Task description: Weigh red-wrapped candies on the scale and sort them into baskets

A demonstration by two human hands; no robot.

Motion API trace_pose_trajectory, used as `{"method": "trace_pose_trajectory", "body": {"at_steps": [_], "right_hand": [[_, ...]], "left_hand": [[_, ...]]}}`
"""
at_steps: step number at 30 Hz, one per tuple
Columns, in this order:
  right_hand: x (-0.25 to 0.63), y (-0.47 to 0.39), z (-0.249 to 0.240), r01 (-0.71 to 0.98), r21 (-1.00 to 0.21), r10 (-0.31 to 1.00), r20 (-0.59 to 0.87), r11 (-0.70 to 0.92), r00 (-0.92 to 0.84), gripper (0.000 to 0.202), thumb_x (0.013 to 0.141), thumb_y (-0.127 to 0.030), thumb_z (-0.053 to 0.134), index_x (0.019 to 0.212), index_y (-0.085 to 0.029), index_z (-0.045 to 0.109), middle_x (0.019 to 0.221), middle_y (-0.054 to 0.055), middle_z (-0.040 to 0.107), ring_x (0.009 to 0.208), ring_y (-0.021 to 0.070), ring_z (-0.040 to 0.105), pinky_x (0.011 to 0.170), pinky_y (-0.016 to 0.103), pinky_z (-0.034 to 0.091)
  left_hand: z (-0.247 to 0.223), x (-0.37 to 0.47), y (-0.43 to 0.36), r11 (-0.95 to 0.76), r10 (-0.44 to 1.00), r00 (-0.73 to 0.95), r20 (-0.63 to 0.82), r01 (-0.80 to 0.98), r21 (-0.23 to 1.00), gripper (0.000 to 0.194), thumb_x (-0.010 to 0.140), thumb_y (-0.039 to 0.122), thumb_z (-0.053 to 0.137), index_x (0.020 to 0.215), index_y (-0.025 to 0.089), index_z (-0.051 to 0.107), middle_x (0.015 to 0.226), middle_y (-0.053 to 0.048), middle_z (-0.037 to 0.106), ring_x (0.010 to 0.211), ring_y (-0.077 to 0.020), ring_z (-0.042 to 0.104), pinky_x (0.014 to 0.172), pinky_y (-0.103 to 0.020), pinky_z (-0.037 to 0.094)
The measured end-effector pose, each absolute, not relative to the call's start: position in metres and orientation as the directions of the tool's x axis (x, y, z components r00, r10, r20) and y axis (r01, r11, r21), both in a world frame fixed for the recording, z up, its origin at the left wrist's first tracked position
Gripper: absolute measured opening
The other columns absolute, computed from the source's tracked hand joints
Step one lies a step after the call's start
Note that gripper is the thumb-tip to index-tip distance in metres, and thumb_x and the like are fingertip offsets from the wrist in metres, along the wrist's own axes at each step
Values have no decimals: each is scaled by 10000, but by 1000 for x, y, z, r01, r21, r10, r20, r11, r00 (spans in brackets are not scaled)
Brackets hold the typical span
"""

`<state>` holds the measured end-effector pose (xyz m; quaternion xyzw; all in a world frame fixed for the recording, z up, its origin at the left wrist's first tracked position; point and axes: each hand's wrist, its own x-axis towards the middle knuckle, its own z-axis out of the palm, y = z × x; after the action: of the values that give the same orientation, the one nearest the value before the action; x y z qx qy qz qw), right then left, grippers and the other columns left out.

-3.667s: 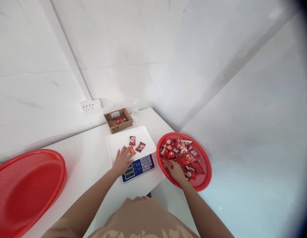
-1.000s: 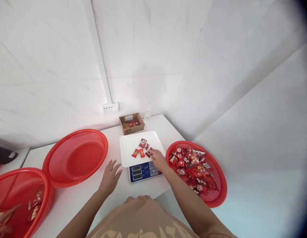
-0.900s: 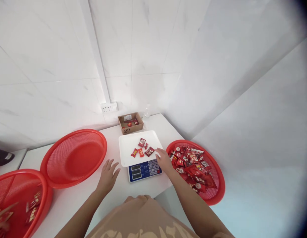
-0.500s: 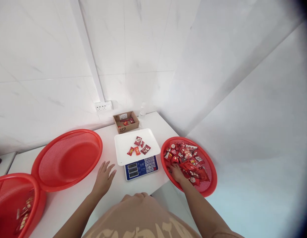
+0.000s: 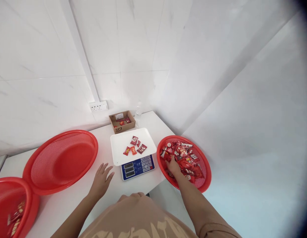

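Note:
My right hand (image 5: 173, 167) reaches into a red mesh basket (image 5: 208, 181) on the right, touching the red wrapped candies (image 5: 183, 152) inside. Its fingertips are partly hidden among the wrappers, so any grip is unclear. Over the white table, my left hand (image 5: 102, 180) is open and holds nothing, its fingers apart. Between the hands stands a digital scale (image 5: 137, 168) with a blue keypad panel. On its white tray (image 5: 118, 148) lie several small candies (image 5: 134, 140) in red and orange wrappers.
Left of the scale, a large red basket (image 5: 61, 165) shows a bare bottom. Another red basket (image 5: 31, 201) at the lower left holds wrapped pieces. Behind the scale are a cardboard box (image 5: 122, 127) with a few packets and a clear bottle (image 5: 138, 109). Walls (image 5: 143, 49) border the table.
The view has shifted slightly, moving the scene a little left. My right hand has turned slightly among the candies. My left hand remains open by the scale; the candies on the tray are unchanged.

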<state>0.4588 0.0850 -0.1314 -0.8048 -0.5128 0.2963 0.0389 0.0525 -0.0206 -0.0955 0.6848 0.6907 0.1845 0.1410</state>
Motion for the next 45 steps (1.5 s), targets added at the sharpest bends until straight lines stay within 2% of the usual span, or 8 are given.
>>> {"method": "trace_pose_trajectory", "body": {"at_steps": [4, 8, 13, 21, 27, 36, 41, 45], "right_hand": [[459, 95, -127, 787, -373, 829, -478, -491, 291, 763, 845, -362, 448, 1447, -154, 27, 1177, 179, 592, 1063, 265, 583, 868, 364, 418], [462, 102, -127, 809, -314, 824, -464, -497, 326, 651, 860, -336, 396, 1431, -172, 131, 1167, 171, 597, 1072, 271, 579, 885, 382, 411], [467, 105, -126, 850, -258, 830, -466, -460, 308, 660, 863, -317, 384, 1442, -171, 102, 1163, 178, 600, 1078, 283, 576, 876, 383, 409], [462, 94, -108, 901, -174, 849, -443, -396, 288, 566, 858, -259, 377, 1401, -219, 225, 1076, 153, 643, 981, 280, 618, 812, 398, 425], [458, 91, -105, 916, -116, 841, -452, -384, 296, 621, 841, -269, 412, 1415, -186, 191, 1061, 170, 645, 978, 297, 616, 784, 395, 425], [458, 85, -107, 932, -163, 891, -382, -325, 244, 411, 858, -306, 397, 1252, -209, 465, 1032, 131, 664, 966, 263, 614, 772, 347, 421], [469, 76, -104, 891, -319, 897, -405, -322, 179, 308, 866, -343, 410, 971, -158, 632, 991, 121, 674, 921, 229, 616, 766, 295, 432], [488, 59, -104, 798, -459, 886, -424, -390, 189, 427, 908, -408, 285, 998, -167, 626, 935, 80, 687, 832, 184, 630, 709, 257, 456]], "left_hand": [[-97, 51, -23, 23, 999, -40, 28, 892, 451, 452, 873, 485, 353, 1151, 228, 600, 1335, -92, 507, 1323, -305, 330, 1033, -521, 351], [-98, 52, -23, 5, 998, -29, 47, 894, 448, 436, 878, 473, 350, 1147, 239, 603, 1326, -82, 516, 1315, -302, 345, 1025, -523, 361], [-96, 53, -22, -6, 998, -20, 54, 899, 438, 424, 876, 462, 368, 1139, 233, 609, 1314, -84, 528, 1304, -299, 364, 1024, -512, 370], [-93, 56, -21, -8, 1000, -5, 30, 900, 436, 431, 879, 464, 356, 1152, 241, 603, 1323, -77, 524, 1309, -295, 361, 1015, -506, 382], [-95, 58, -21, -14, 999, -3, 36, 896, 444, 421, 874, 461, 374, 1145, 240, 608, 1318, -81, 528, 1309, -293, 361, 1028, -506, 369], [-92, 57, -23, -31, 999, 9, 52, 895, 446, 425, 875, 462, 364, 1145, 240, 606, 1303, -79, 539, 1304, -298, 366, 1015, -508, 382], [-93, 58, -23, -35, 999, 12, 52, 884, 466, 433, 875, 465, 352, 1137, 235, 607, 1304, -82, 536, 1306, -299, 359, 1019, -513, 371], [-96, 58, -23, -44, 998, 17, 61, 880, 473, 420, 871, 464, 364, 1133, 243, 607, 1306, -74, 535, 1303, -292, 367, 1019, -510, 373]]}}
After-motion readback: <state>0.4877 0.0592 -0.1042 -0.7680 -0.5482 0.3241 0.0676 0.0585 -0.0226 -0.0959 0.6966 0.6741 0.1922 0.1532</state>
